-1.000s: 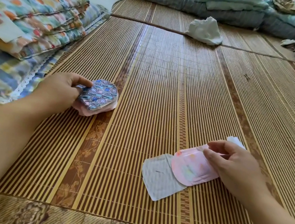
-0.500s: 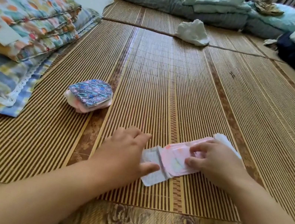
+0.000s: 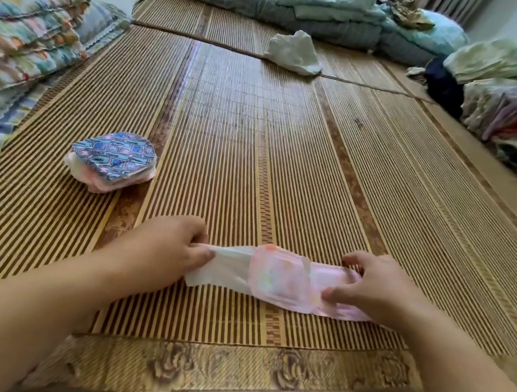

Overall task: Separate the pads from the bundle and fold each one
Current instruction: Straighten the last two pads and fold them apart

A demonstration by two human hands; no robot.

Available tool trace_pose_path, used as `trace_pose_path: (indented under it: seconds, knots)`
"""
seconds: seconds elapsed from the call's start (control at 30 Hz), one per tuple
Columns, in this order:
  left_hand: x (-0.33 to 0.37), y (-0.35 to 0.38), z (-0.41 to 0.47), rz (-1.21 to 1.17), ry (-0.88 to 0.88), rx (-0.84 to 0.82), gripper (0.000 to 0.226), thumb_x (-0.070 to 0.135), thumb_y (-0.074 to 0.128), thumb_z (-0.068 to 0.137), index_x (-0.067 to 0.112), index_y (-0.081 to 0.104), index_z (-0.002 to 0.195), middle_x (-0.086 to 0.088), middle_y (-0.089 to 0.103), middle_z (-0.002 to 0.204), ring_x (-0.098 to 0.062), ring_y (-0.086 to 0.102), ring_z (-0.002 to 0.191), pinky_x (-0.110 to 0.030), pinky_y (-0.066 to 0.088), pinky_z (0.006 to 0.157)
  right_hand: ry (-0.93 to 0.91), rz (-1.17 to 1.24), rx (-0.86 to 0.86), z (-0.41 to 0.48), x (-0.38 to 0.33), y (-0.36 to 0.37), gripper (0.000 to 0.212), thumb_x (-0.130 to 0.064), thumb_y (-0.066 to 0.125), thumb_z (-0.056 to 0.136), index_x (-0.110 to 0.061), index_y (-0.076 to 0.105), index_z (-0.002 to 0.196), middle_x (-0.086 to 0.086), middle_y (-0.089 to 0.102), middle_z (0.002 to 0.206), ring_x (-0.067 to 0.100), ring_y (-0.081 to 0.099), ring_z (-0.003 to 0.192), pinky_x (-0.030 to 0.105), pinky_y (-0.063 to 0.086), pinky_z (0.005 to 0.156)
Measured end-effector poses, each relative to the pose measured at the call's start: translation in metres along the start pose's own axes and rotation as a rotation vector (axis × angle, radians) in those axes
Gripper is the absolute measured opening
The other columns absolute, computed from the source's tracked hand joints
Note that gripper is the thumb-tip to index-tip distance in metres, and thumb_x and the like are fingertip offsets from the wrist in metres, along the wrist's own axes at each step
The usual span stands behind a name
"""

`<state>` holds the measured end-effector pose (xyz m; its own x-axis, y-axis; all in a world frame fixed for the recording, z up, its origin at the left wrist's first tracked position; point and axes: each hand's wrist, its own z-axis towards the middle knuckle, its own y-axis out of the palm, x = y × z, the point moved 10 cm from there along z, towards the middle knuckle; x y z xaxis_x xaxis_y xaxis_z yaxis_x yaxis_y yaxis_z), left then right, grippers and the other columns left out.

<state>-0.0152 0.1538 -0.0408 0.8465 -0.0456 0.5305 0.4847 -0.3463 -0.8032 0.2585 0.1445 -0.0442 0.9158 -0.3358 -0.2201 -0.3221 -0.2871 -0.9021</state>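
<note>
Left hand point(image 3: 170, 246) has left the bundle point(image 3: 114, 159) — now it and the right hand point(image 3: 372, 286) pinch the pad point(image 3: 281, 278) at both ends, stretched flat; folding next.

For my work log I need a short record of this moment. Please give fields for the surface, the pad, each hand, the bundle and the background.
surface: woven mat
pad: pink with a white end, stretched out on the mat, not yet folded
left hand: grips the white end
right hand: pinches the pink end
bundle: patterned top, lies on the mat at left, apart from both hands
background: crumpled white cloth; folded quilts at left
</note>
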Motion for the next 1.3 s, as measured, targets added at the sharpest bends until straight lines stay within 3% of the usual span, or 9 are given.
trace_pose_path:
  seconds: [0.1,0.23,0.43,0.6,0.67,0.87,1.03,1.2,1.3]
  knots:
    - [-0.010,-0.005,-0.002,-0.109,-0.034,-0.027,0.016,0.038,0.060,0.088,0.025,0.058,0.079,0.001,0.065,0.077,-0.012,0.061,0.068,-0.022,0.044,0.054,0.067,0.037,-0.047,0.003,0.013,0.001,0.082,-0.041,0.086,0.055,-0.025,0.051,0.128,0.005,0.055,0.122,0.021,0.057,0.102,0.040,0.049,0.091]
    - [-0.023,-0.008,0.002,-0.269,-0.096,-0.014,0.009,0.028,0.069,0.083,0.025,0.061,0.086,0.000,0.069,0.083,-0.014,0.067,0.073,-0.027,0.053,0.062,0.129,-0.028,-0.064,0.005,0.026,-0.004,0.050,-0.048,0.085,0.052,-0.021,0.064,0.090,-0.003,0.065,0.095,0.019,0.057,0.093,0.038,0.049,0.086]
    - [-0.027,-0.006,0.005,-0.443,-0.094,-0.015,0.028,0.013,0.069,0.083,0.031,0.058,0.102,0.000,0.067,0.083,-0.009,0.065,0.067,-0.017,0.046,0.053,0.095,0.208,-0.139,0.002,0.027,0.001,0.019,-0.007,0.074,0.072,-0.012,0.056,0.068,0.002,0.062,0.070,0.013,0.055,0.058,0.022,0.038,0.049]
    - [-0.026,-0.005,0.004,-0.681,-0.115,-0.069,0.029,0.000,0.059,0.088,0.024,0.068,0.100,-0.007,0.066,0.092,-0.003,0.056,0.043,-0.015,0.043,0.042,0.111,0.437,-0.153,0.003,0.034,-0.002,0.012,0.002,0.066,0.077,-0.007,0.062,0.084,0.011,0.066,0.083,0.015,0.052,0.056,0.019,0.038,0.038]
    - [-0.029,-0.006,0.005,-0.683,-0.126,-0.078,0.036,-0.009,0.050,0.087,0.019,0.074,0.091,-0.006,0.066,0.097,-0.008,0.052,0.049,-0.018,0.042,0.043,0.092,0.502,-0.177,0.003,0.036,-0.003,0.014,0.002,0.065,0.079,-0.008,0.066,0.089,0.014,0.068,0.086,0.017,0.055,0.058,0.021,0.043,0.041]
    - [-0.039,-0.013,0.007,-0.414,-0.071,-0.095,0.058,-0.014,0.045,0.077,0.036,0.071,0.093,0.006,0.062,0.115,-0.011,0.060,0.096,-0.034,0.051,0.091,0.020,0.543,-0.130,0.003,0.043,-0.016,0.012,0.002,0.061,0.083,-0.005,0.069,0.089,0.016,0.069,0.085,0.020,0.058,0.063,0.025,0.049,0.052]
    - [-0.037,-0.028,0.005,0.039,0.024,0.126,0.037,0.010,0.055,0.089,0.038,0.068,0.110,0.006,0.063,0.121,-0.004,0.053,0.090,-0.019,0.046,0.081,0.003,0.566,-0.069,0.009,0.051,-0.015,0.027,0.004,0.051,0.088,-0.011,0.072,0.081,0.015,0.068,0.090,0.025,0.054,0.065,0.038,0.046,0.064]
    - [-0.034,-0.038,0.000,-0.124,0.124,0.241,0.015,0.023,0.067,0.084,0.037,0.068,0.082,0.017,0.067,0.088,0.001,0.058,0.081,-0.014,0.039,0.064,-0.073,0.477,-0.171,0.006,0.047,-0.002,0.039,0.005,0.051,0.086,-0.025,0.072,0.097,-0.004,0.057,0.081,0.017,0.042,0.054,0.034,0.037,0.052]
    - [-0.038,-0.038,0.000,-0.199,0.155,0.244,0.014,0.021,0.070,0.082,0.034,0.071,0.077,0.013,0.065,0.089,0.000,0.058,0.082,-0.017,0.040,0.067,-0.154,0.305,-0.234,-0.001,0.031,0.011,0.051,-0.012,0.071,0.079,-0.040,0.057,0.119,-0.007,0.047,0.096,0.007,0.047,0.074,0.022,0.046,0.064]
